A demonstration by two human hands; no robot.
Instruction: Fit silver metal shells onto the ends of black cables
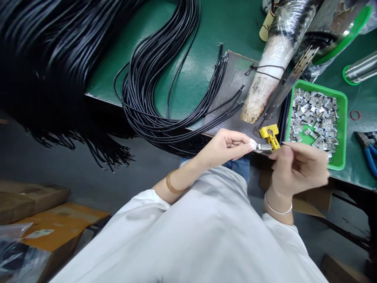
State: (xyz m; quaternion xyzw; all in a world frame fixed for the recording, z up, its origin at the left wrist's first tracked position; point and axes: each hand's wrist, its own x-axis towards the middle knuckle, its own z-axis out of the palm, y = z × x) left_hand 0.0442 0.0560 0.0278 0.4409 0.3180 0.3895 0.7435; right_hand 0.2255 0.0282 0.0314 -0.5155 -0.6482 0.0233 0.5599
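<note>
My left hand (231, 146) is closed in a pinch at the table's front edge, with something white around a fingertip. From its fingers a small silver metal connector (265, 147) points right, its end meeting a yellow fixture (270, 133). Whether the two touch, I cannot tell. Just right of the fixture, my right hand (300, 167) has its thumb and index finger pinched together, slightly blurred; anything between them is too small to name. Beside that hand, a green tray (341, 129) holds many small silver metal pieces (315, 112).
Bundled black cables (159, 59) curve over the green table (103, 78), their ends on a grey plate (229, 90). More cables (59, 78) hang off the left edge. A plastic-wrapped tube (273, 59) leans above the fixture. Blue-handled pliers (369, 151) lie right; cardboard boxes (59, 224) stand below.
</note>
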